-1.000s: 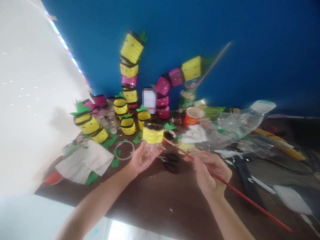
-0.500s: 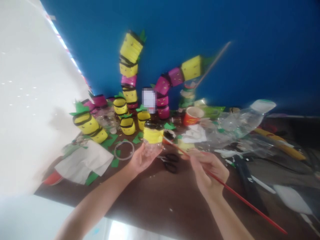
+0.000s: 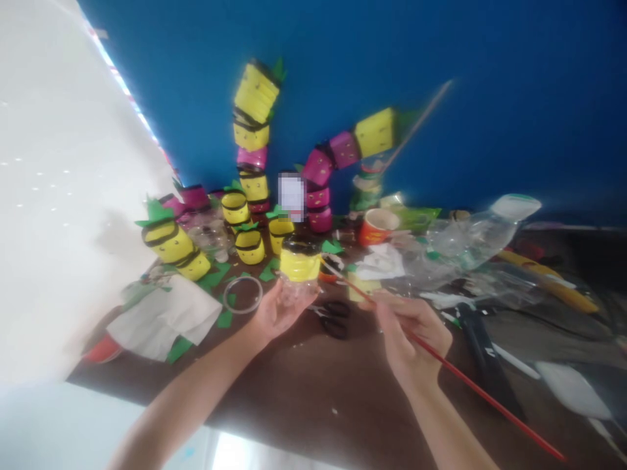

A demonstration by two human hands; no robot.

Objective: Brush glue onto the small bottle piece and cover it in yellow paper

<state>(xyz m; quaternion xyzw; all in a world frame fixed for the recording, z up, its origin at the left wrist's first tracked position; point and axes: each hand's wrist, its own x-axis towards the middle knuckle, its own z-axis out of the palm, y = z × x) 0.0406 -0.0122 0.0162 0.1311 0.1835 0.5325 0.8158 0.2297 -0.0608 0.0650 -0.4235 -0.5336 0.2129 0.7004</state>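
The left hand point(image 3: 280, 312) holds a yellow cup point(image 3: 300, 266) — the right hand point(image 3: 414, 333) holds a red paintbrush point(image 3: 441, 359).

left hand point(image 3: 277, 313): palm up, fingers curled | right hand point(image 3: 416, 333): fingers pinched | both forearms: angled inward

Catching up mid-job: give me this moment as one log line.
left hand: holds yellow-banded clear cup | right hand: holds red brush, tip at yellow band | nearby: scissors
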